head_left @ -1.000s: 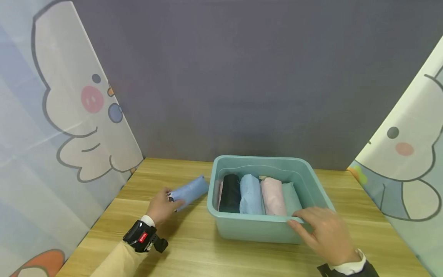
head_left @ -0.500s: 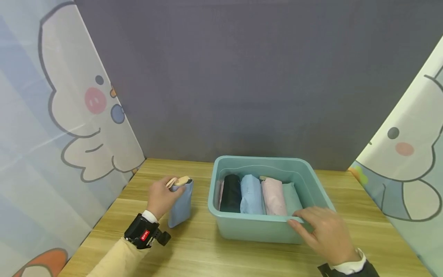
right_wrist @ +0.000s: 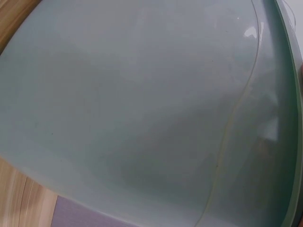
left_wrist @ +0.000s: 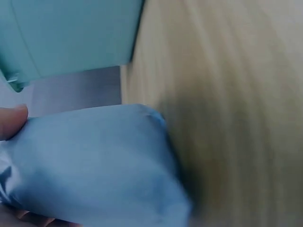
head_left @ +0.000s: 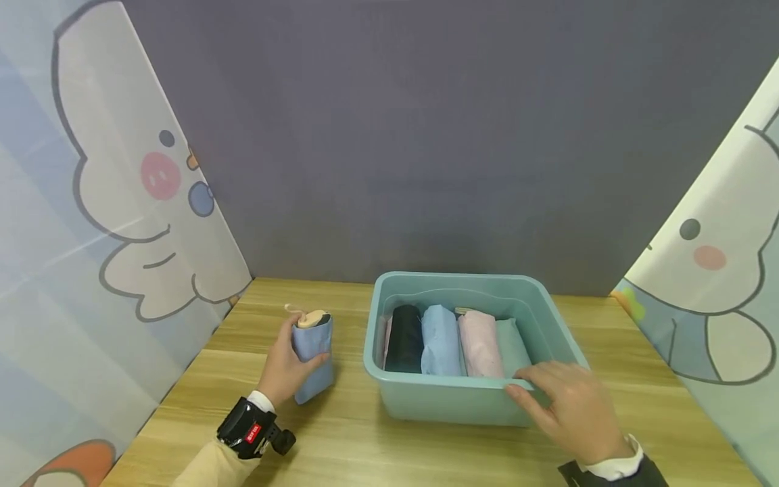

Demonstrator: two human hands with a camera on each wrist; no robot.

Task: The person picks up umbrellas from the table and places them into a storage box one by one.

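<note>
Left of the bin, my left hand (head_left: 281, 370) grips a blue folding umbrella (head_left: 313, 343) in a fabric sleeve. The umbrella stands nearly upright, its pale handle end and cord loop on top. In the left wrist view the blue sleeve (left_wrist: 94, 161) fills the lower left, thumb along one side, above the wood. My right hand (head_left: 569, 409) holds the front right rim of the teal plastic bin (head_left: 450, 406), thumb outside, other fingertips over the edge. The right wrist view shows mostly the bin's outer wall (right_wrist: 118, 94).
Inside the bin lie several wrapped rolls side by side: a black roll (head_left: 405, 341), a light blue roll (head_left: 441, 341), a pink roll (head_left: 481, 345) and a pale green roll (head_left: 512, 346). A wooden table (head_left: 341, 446) bears everything. A grey panel (head_left: 462, 135) closes off the back.
My left hand has turned the blue umbrella from lying slanted towards the bin to nearly upright, handle on top, and its grip has moved down onto the sleeve. The right hand stays on the rim.
</note>
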